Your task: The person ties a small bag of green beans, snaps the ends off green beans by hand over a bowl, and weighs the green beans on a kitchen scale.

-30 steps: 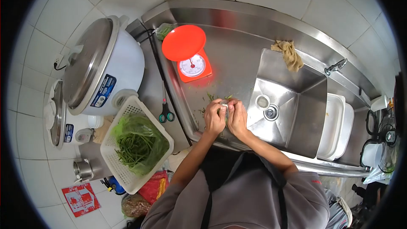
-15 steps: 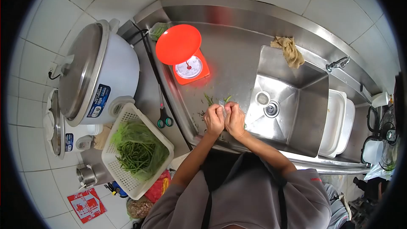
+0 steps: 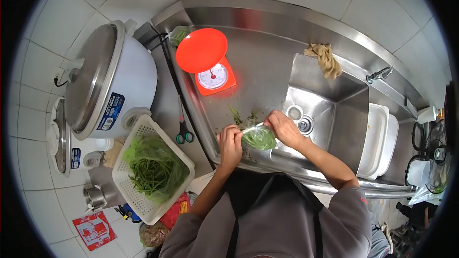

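A small clear plastic bag with cut green vegetable inside hangs between my two hands over the counter's front edge. My left hand pinches one side of its top. My right hand grips the other side, close to the sink. The top of the bag is stretched between them. Behind the bag, green scraps lie on the steel counter. Farther back stands an orange dial scale with a round pan on top, which looks bare.
To the left, scissors lie near a white basket of long green vegetables in a bag. A large rice cooker stands behind them. The steel sink with a cloth on its rim is at right.
My hands were close together over the counter; now they have moved apart, left hand leftward and right hand rightward. The bag now shows stretched between them.
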Demonstrator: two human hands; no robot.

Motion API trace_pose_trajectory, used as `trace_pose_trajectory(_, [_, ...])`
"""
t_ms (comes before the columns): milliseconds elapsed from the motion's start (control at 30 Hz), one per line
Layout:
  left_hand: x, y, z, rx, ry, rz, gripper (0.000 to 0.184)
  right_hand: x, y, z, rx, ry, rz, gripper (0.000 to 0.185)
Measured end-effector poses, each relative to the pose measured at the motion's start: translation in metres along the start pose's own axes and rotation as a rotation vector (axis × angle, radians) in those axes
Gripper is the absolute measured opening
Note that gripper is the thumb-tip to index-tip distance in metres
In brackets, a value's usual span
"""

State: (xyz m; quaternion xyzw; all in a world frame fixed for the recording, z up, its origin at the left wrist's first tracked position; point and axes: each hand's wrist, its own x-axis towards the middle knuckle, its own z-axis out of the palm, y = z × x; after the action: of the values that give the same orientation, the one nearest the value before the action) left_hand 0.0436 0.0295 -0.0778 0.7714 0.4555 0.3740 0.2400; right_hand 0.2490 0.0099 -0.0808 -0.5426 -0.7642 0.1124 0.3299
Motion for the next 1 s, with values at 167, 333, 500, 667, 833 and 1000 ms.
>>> trace_pose_trajectory(167, [0.017, 0.014, 0.013, -0.517, -0.047, 0.043, 0.003, 0.006, -0.027, -0.024, 0.333, -0.035, 0.27, 0.008])
trace_pose_trajectory(333, [0.031, 0.013, 0.011, -0.869, -0.199, -0.236, 0.011, 0.013, -0.038, -0.05, 0.389, -0.048, 0.235, 0.01])
trace_pose_trajectory(500, [0.034, 0.013, 0.014, -0.94, -0.23, -0.415, 0.012, 0.025, -0.047, -0.056, 0.509, -0.088, 0.353, 0.011])
trace_pose_trajectory(667, [0.037, 0.015, 0.013, -0.767, -0.284, -0.43, 0.016, 0.03, -0.034, -0.024, 0.832, 0.01, 0.578, 0.01])
trace_pose_trajectory(833, [0.034, 0.018, 0.002, -0.632, -0.34, -0.35, 0.017, 0.034, -0.052, -0.031, 0.644, 0.044, 0.562, 0.013])
trace_pose_trajectory(1000, [0.039, 0.028, -0.005, -0.502, -0.275, -0.368, 0.017, 0.028, -0.052, -0.024, 0.631, 0.164, 0.443, 0.014])
